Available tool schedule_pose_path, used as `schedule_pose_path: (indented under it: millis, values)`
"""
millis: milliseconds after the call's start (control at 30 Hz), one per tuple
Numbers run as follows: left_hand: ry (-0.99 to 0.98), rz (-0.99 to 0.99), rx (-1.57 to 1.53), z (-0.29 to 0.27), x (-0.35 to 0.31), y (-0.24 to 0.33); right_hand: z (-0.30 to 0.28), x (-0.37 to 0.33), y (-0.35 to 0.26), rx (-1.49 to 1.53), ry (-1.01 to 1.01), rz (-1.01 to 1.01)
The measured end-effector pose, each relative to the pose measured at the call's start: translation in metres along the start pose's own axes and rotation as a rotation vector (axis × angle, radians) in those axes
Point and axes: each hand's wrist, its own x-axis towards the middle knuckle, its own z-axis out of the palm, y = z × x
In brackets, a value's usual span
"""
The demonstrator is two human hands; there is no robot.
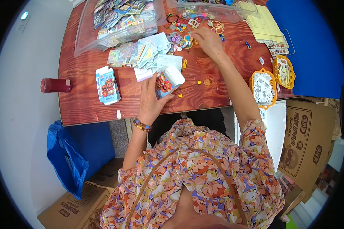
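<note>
My left hand is closed round a small open carton with red cartoon figures, tilted above the table's near part. Its white inside faces up and to the right. My right hand reaches to a pile of small plastic trinkets and rings at the far middle; its fingertips touch there, and what they pinch, if anything, is hidden. A flattish blue-and-white carton of the same print lies to the left. Between it and the trinkets spreads a heap of loose cards.
A clear bin full of cards stands at the back left, another clear bin at the back right. Two orange baskets with paper slips sit at the right edge. A dark red jar is by the wall; yellow sheets lie far right.
</note>
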Motion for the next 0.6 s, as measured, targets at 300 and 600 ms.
schedule_pose_path:
  millis: [300, 600]
  values:
    - [0.021, 0.08, -0.009, 0.016, 0.012, 0.012, -0.06, -0.079, -0.096, 0.725, -0.18, 0.166]
    - [0.03, 0.134, 0.02, 0.037, 0.012, 0.037, -0.052, -0.097, -0.107, 0.019, -0.092, 0.011]
